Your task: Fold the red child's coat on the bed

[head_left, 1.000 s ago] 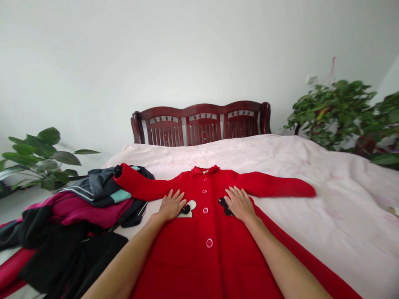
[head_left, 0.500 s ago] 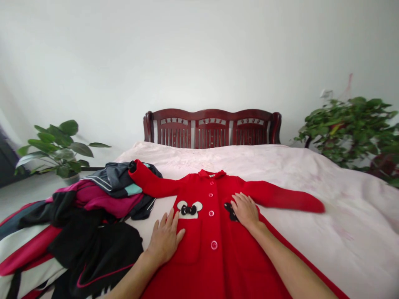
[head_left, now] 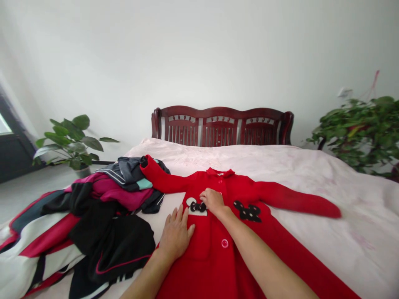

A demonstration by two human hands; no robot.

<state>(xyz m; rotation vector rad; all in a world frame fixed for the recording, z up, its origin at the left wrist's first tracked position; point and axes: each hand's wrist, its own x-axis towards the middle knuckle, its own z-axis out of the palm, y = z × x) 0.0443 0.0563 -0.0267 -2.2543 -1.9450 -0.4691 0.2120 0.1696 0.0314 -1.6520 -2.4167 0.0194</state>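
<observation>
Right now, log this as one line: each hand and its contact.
left hand: on red coat edge | right hand: on coat chest, beside bow patch | nearby: clothes pile

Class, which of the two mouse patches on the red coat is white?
The patch with the black bow, beside the right hand; the other patch is all black.

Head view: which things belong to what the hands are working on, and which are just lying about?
In use: red button-front coat, left hand, right hand.

Lying about: heap of black and magenta clothes, pink bedspread, dark red wooden headboard, two leafy potted plants.
</observation>
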